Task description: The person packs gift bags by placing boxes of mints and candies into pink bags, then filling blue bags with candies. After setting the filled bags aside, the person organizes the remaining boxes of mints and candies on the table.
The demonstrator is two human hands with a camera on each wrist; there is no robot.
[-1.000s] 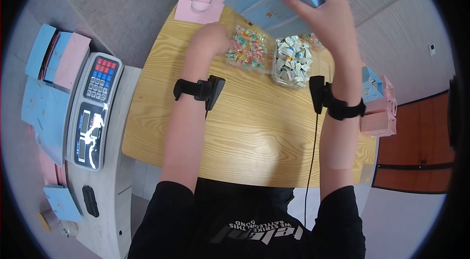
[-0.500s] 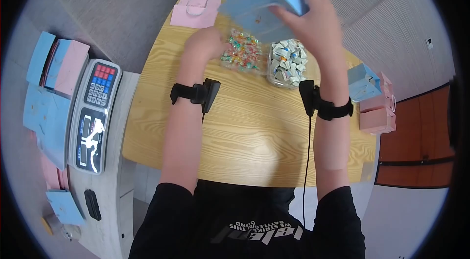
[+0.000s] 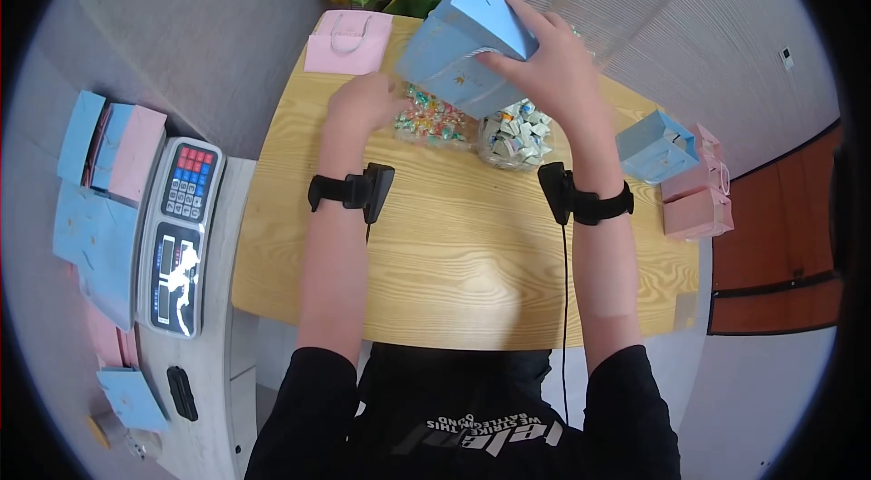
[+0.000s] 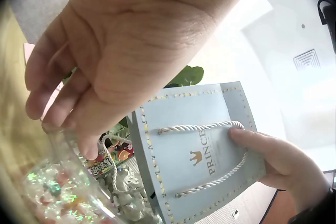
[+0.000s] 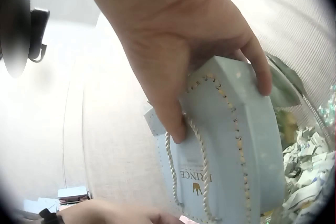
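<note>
Blue bag (image 3: 440, 52) tilted, base end gripped by right hand (image 3: 561, 72), mouth angled down toward left hand (image 3: 363, 104). Left fingers loosely curved at rim of clear box (image 4: 102, 203); can't tell if pinching. Probably best: mouth low over candies (image 3: 431, 120) beside left hand, box steady, tilt gradual.

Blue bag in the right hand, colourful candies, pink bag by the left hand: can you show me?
Blue bag (image 4: 203, 153): left wrist view, middle of its printed front.
Colourful candies (image 3: 434, 119): head view, middle of the visible pile.
Pink bag (image 3: 350, 42): head view, middle of its visible side.
</note>
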